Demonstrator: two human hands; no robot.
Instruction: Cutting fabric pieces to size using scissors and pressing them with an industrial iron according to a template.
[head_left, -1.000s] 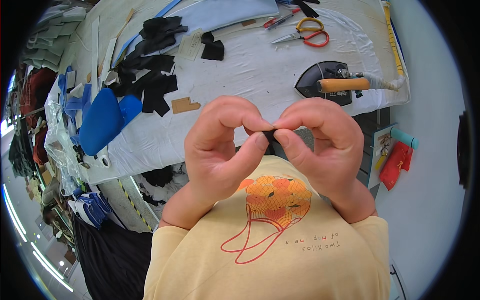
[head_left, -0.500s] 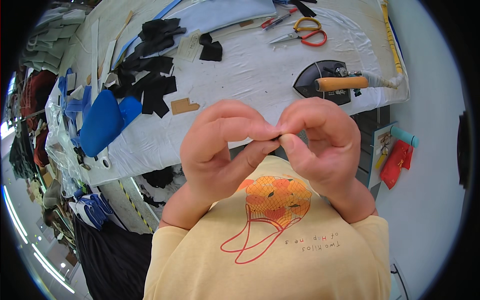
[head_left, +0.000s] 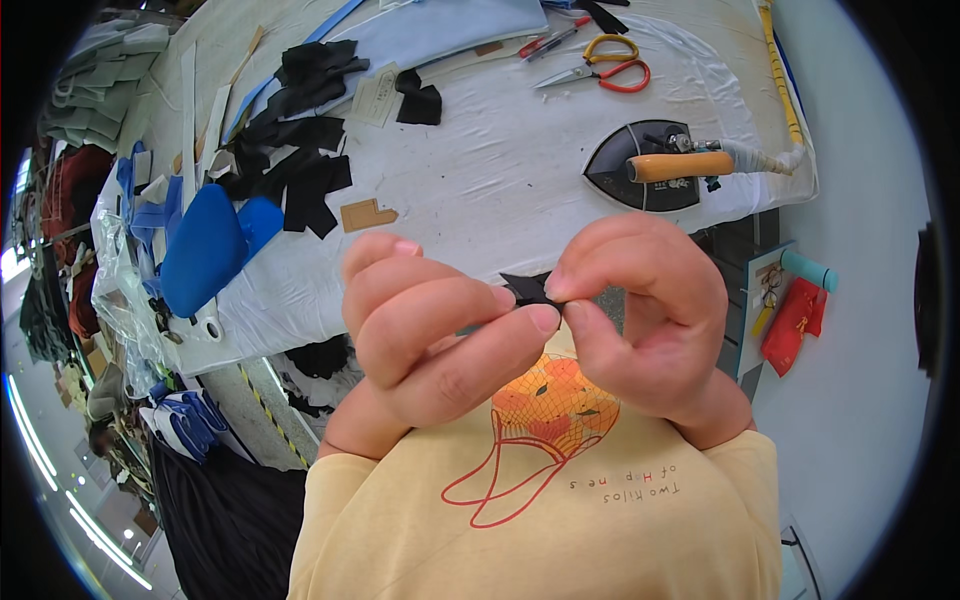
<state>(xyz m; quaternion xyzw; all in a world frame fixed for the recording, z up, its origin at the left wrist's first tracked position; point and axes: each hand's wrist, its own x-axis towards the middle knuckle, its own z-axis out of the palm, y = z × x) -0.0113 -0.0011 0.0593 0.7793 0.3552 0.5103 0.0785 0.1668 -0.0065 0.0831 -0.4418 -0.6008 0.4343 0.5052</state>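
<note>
Between my fingertips, in front of my chest and by the table's near edge, is a small folded piece of black fabric (head_left: 528, 288). My left hand (head_left: 440, 325) pinches its left side between thumb and fingers. With thumb and forefinger, my right hand (head_left: 640, 305) grips the right end. A pointed corner of the fabric sticks up between the two hands; the rest is hidden by my fingers. Beyond my left hand lies a small brown card template (head_left: 368, 215), with black fabric pieces (head_left: 315, 190) heaped to its left.
An iron (head_left: 650, 168) with a wooden handle rests on the white-covered table (head_left: 480, 180) at right. Scissors (head_left: 600, 72) and pens (head_left: 552, 40) lie farther back. A blue rounded pad (head_left: 205, 250) sits at left. A red pouch (head_left: 795, 325) hangs beyond the table's right side.
Both hands have lowered slightly. My left fingers have shifted and turned, and more of the black fabric now shows between the hands.
</note>
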